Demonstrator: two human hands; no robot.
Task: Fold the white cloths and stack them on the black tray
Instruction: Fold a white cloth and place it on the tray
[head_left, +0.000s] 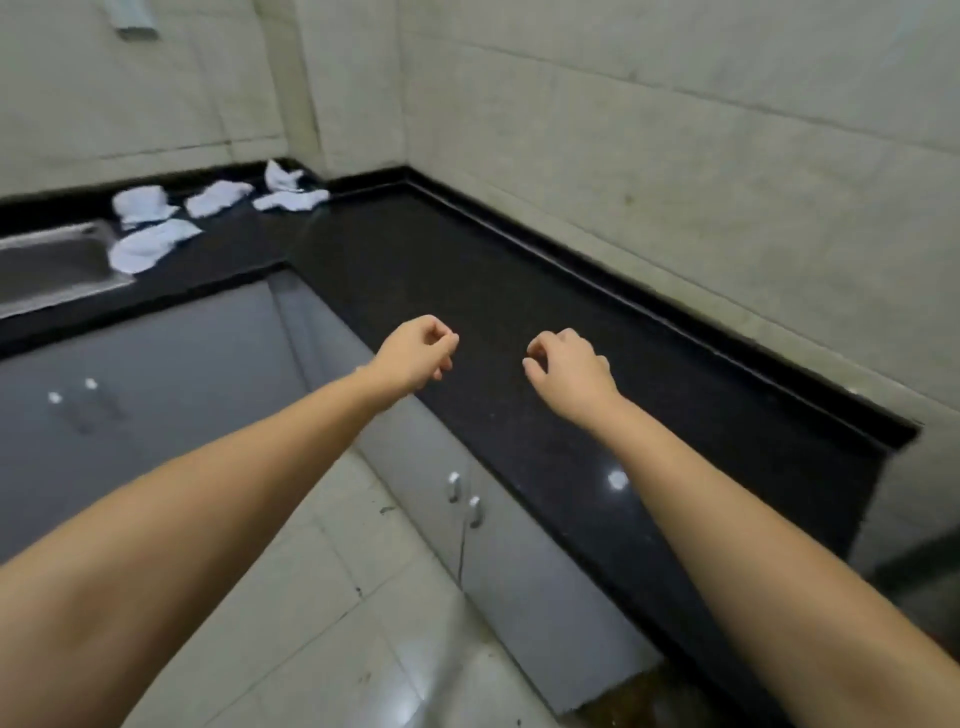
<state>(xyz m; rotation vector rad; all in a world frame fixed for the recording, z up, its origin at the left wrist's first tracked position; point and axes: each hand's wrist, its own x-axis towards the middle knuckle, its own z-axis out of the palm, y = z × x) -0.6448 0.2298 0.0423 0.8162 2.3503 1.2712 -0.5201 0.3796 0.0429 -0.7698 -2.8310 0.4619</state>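
White cloths (208, 215) crumpled nr sink (54, 265); both hands empty.

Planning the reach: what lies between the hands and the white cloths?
Only bare black stone countertop separates both hands from the crumpled white cloths, per the head view.

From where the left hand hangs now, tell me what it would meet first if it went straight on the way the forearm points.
The left hand hovers empty at the black countertop edge. Straight on lies bare counter, then probably the tiled wall. The white cloths sit left of that line, though depth is uncertain.
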